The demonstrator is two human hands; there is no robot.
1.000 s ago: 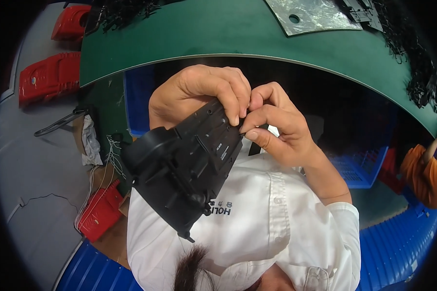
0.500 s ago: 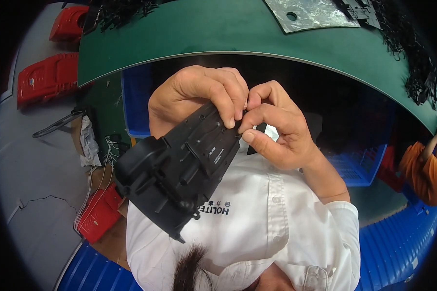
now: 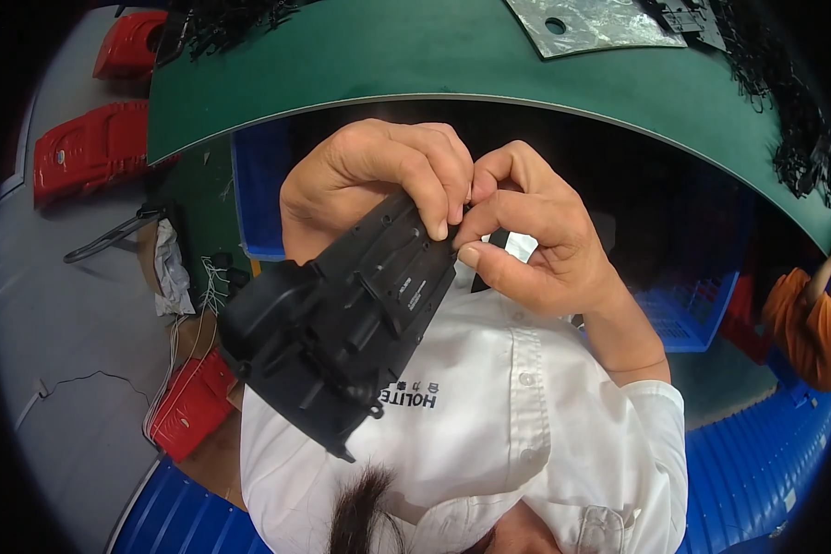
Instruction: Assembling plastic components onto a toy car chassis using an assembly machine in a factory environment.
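Note:
A black moulded plastic housing hangs tilted in front of my white shirt, its boxy, bulging end toward the lower left. My left hand is closed on its upper end, fingers bent over the top edge and the thumb hidden. My right hand meets it at that same end. There the right thumb and forefinger pinch at the housing's right edge; whatever lies between the tips is too small or hidden to make out. Ribs, small holes and a pale printed patch show on the housing's face.
Beyond my hands curves a green table, bearing a metal plate and black small parts. Below it is a blue crate. Red plastic pieces and cables lie at left. Someone's orange clothing shows at right.
Both hands have shifted very slightly upward. My right thumb and forefinger have moved a little at the housing's edge. The housing stays in nearly the same place and tilt.

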